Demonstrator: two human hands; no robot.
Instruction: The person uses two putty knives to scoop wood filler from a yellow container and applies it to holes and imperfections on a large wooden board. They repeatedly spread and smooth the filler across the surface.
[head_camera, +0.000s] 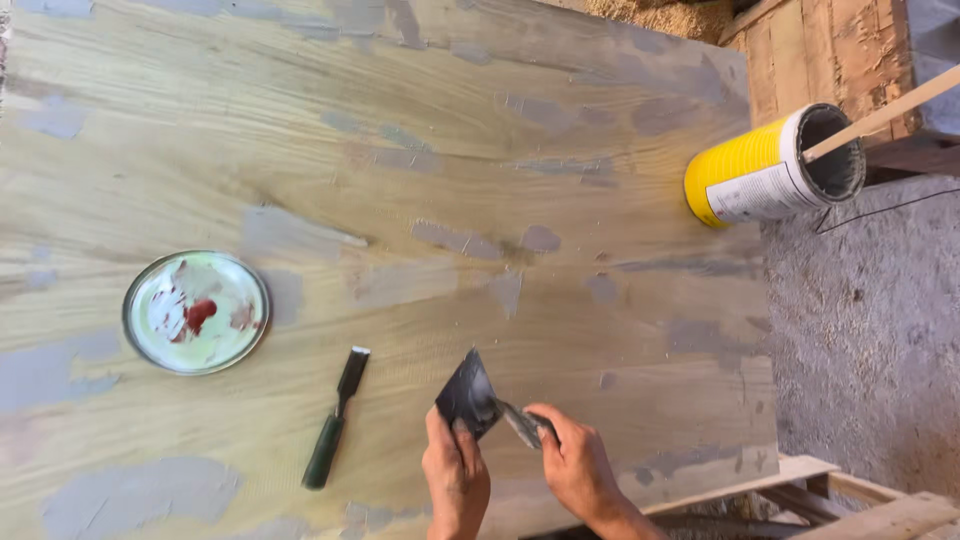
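Note:
My left hand (455, 470) pinches a dark, flat trapezoid scraper blade (467, 392) smeared with grey filler, held just above the wooden board (420, 170). My right hand (575, 462) grips a small putty knife (521, 424) whose tip touches the scraper's lower edge. Both hands are at the board's near edge. A green-handled chisel (334, 421) lies on the board to the left of my left hand.
A round metal lid (196, 311) with red and pale smears lies at the left. A yellow can (772, 168) with a wooden stick in it stands at the board's right edge. Grey filler patches dot the board. Wooden frame pieces (850, 500) and concrete floor lie to the right.

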